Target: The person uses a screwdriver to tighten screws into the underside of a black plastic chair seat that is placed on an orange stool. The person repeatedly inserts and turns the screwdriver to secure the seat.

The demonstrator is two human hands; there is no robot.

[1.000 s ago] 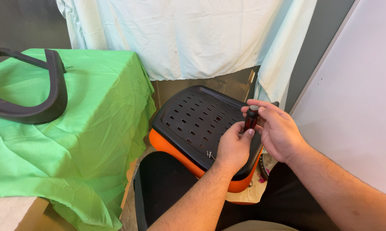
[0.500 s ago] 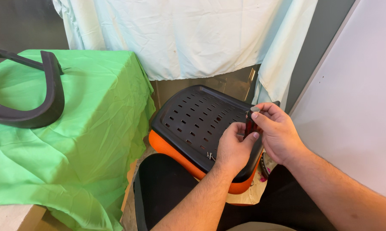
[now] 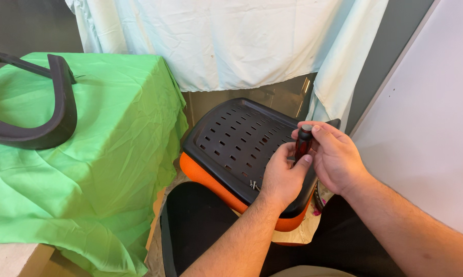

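Observation:
A black perforated plastic seat base (image 3: 236, 138) lies upside down over its orange cushion (image 3: 211, 180). Both hands meet over its right edge. My right hand (image 3: 339, 159) grips the dark red and black handle of a screwdriver (image 3: 302, 142), which stands upright with its tip hidden behind my left hand. My left hand (image 3: 284, 174) rests on the base, its fingers closed around the lower part of the screwdriver. Two small silver screws (image 3: 253, 184) stick up from the base just left of my left wrist.
To the left, a curved black plastic chair part (image 3: 52, 118) lies on a table draped in green cloth (image 3: 103, 169). Pale cloth (image 3: 231, 41) hangs behind. A white panel (image 3: 431, 133) stands at the right. A dark chair piece (image 3: 195, 225) sits below the cushion.
Both hands and the screwdriver stay at the seat base's right edge. My right fingers have shifted slightly on the handle top.

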